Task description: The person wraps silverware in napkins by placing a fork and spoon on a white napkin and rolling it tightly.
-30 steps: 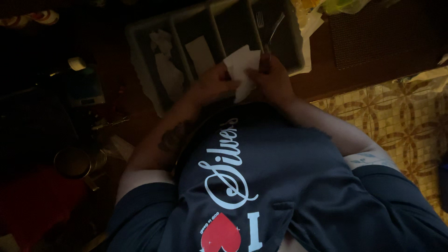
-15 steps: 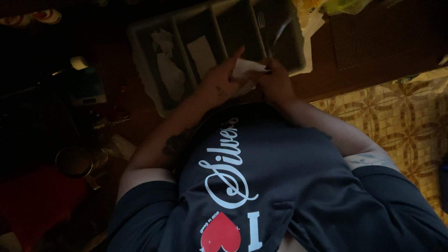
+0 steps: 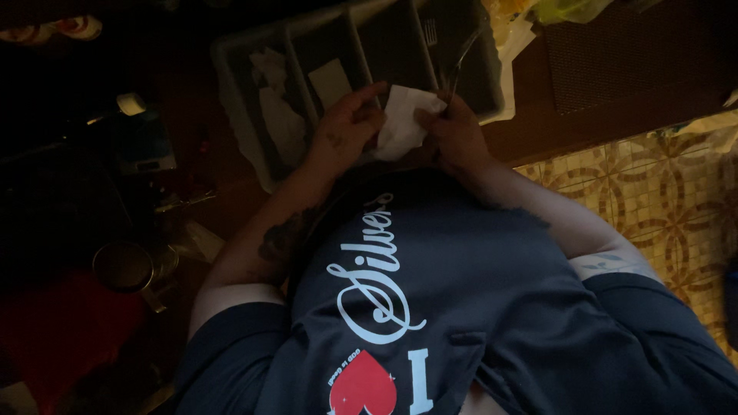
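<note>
- Pretty dim shot, but both hands meet just in front of a grey cutlery tray (image 3: 231, 73), right at its near edge.
- The left hand (image 3: 342, 134) is curled around the left side of a white cloth (image 3: 401, 121), thumb and fingers pinching it.
- The right hand (image 3: 455, 132) is closed too. It grips the handle end of a fork (image 3: 460, 65) and presses the right edge of the cloth against it.
- The fork's long axis runs up and slightly right from the right hand, out over the tray. Its far end points away from the person. That tip is too dark and blurry to make out the tines.
- The cloth sits bunched between the two hands, wrapped around the lower part of the fork.
- Count: one fork in hand, one cloth in hand, one tray.
- The tray has four long compartments side by side that I can count. The leftmost holds crumpled white paper (image 3: 275, 107), the next one a flat pale card (image 3: 330, 83), and the far right one another fork (image 3: 430, 32) lying along the slot.
- A patterned yellow tile floor (image 3: 653, 192) shows on the right, and a round metal lid (image 3: 123, 265) sits well off to the left in the dark.
</note>
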